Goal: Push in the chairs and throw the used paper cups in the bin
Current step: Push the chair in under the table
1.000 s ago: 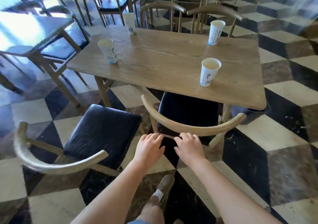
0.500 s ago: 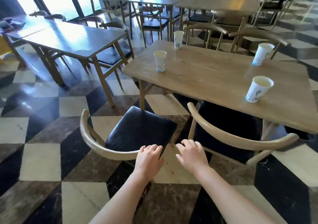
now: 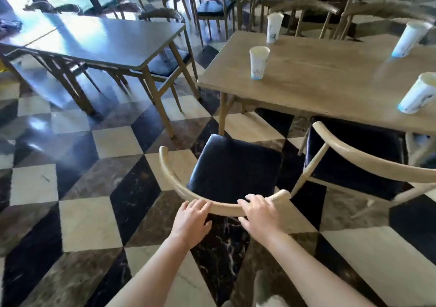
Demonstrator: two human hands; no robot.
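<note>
A wooden chair with a black cushion (image 3: 233, 167) stands out from the wooden table (image 3: 330, 82), its curved backrest toward me. My left hand (image 3: 192, 219) and my right hand (image 3: 258, 214) both rest on that backrest, fingers curled over the rail. To the right, a second chair (image 3: 354, 155) is partly under the table. Several white paper cups stand on the table: one near the left edge (image 3: 258, 62), one at the back (image 3: 273, 27), one at the back right (image 3: 409, 39), one at the right edge (image 3: 418, 95).
A dark table (image 3: 101, 40) with chairs stands to the left across a gap of checkered floor (image 3: 89, 221). More chairs and tables crowd the back. My shoe shows at the bottom edge. No bin is in view.
I have turned left from the right chair, which now sits partly under the table. Both hands have moved onto the left chair's backrest and closed on it.
</note>
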